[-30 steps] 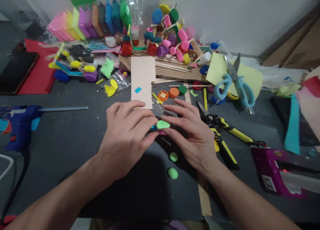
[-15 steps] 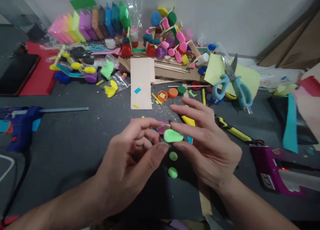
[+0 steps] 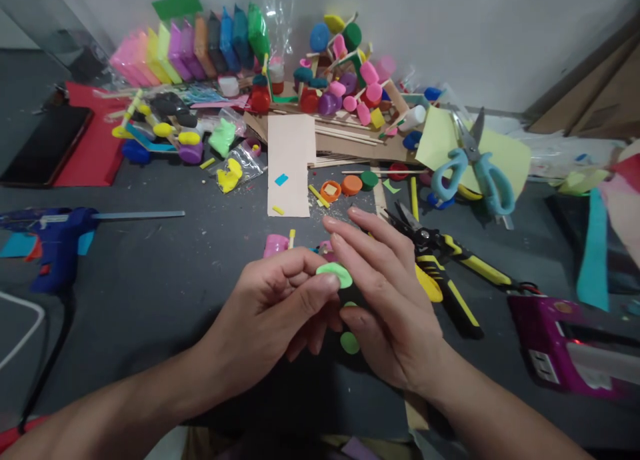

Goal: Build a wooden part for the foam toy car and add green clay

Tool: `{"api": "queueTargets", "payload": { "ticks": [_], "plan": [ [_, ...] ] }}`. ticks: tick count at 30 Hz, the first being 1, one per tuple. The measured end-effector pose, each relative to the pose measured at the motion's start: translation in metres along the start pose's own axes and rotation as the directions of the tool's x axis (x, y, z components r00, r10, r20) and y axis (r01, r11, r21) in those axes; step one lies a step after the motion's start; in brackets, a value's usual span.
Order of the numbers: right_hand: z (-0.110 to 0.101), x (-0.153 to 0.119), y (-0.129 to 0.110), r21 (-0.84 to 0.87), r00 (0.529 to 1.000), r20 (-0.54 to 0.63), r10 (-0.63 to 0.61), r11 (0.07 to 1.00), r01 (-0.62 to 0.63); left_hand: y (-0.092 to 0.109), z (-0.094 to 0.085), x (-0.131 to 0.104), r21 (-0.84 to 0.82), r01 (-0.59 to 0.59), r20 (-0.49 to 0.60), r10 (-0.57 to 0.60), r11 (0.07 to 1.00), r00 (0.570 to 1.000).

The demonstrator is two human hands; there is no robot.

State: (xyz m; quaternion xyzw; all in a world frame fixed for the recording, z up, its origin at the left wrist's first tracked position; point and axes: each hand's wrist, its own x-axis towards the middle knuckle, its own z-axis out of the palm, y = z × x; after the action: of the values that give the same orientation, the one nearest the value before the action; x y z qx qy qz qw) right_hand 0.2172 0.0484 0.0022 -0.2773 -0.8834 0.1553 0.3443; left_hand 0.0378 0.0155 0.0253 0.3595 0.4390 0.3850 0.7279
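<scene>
A flattened piece of light green modelling clay [image 3: 342,272] is pinched between the thumb and fingers of my left hand [image 3: 280,307]. Close on its right, my right hand [image 3: 395,300] has its fingers stretched out, the fingertips near the clay's edge; whether they touch it I cannot tell. Below, on the dark table, lies a light green clay disc [image 3: 350,343], with another one partly covered by my right thumb. Behind my left hand are a pink piece [image 3: 276,245] and a short yellow stick [image 3: 292,238], with more small parts half hidden by my fingers.
Pliers [image 3: 450,287] and a purple power strip [image 3: 550,353] lie on the right, scissors [image 3: 473,157] behind them. A blue glue gun [image 3: 65,247] rests at left. Cardboard [image 3: 290,147], bottle caps [image 3: 352,185] and clay packs [image 3: 203,43] stand farther back, beside small clay-and-stick models [image 3: 160,130].
My left hand has taken the green clay into a pinch. The fingers of my right hand have straightened and shifted left, uncovering the pliers. The view has turned slightly left.
</scene>
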Motion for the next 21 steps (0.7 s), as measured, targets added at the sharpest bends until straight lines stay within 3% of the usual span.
{"api": "queueTargets", "payload": {
  "ticks": [5,21],
  "plan": [
    [0.0028,-0.0018,-0.0004,-0.046,1.000,-0.004,-0.020,0.999,0.020,-0.0012,0.0000,0.0002,-0.013,0.006,0.000,-0.006,1.000,1.000],
    [0.0065,-0.0026,0.0021,0.063,0.996,0.088,0.006,0.998,-0.012,-0.0018,-0.0014,0.0017,0.021,-0.003,-0.020,0.003,1.000,1.000]
  ]
}}
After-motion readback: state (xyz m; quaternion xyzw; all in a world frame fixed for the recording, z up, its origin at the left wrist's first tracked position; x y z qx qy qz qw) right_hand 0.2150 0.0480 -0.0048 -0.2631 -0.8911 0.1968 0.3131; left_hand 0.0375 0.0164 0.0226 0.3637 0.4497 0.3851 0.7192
